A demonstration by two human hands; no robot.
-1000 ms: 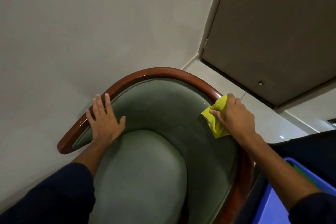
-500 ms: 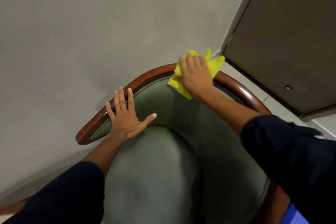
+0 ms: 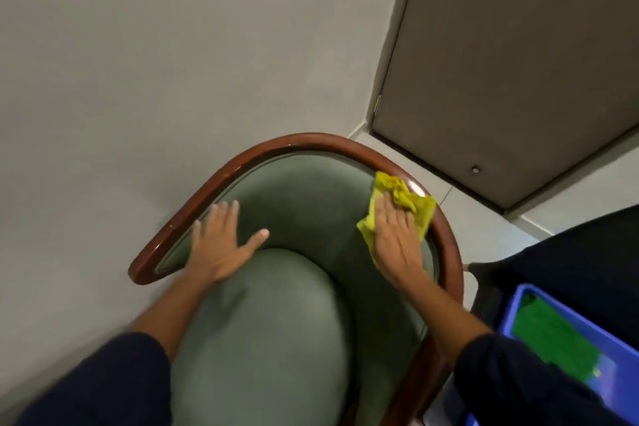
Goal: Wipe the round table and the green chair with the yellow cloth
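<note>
The green chair (image 3: pixel 294 204) has a padded seat and a curved back with a dark wooden rim. It fills the lower middle of the view. My right hand (image 3: pixel 396 239) presses the yellow cloth (image 3: pixel 418 207) flat against the right side of the backrest, just under the wooden rim. My left hand (image 3: pixel 221 242) lies flat with fingers spread on the left inner side of the backrest, holding nothing. The round table is not in view.
A plain wall stands close behind and left of the chair. A grey door (image 3: pixel 518 62) is at the upper right, with pale floor tiles below it. A blue bin (image 3: pixel 567 349) holding something green sits at the lower right beside the chair.
My right hand has slid the yellow cloth from the top of the backrest down to its right side. My left hand stayed on the left side of the backrest.
</note>
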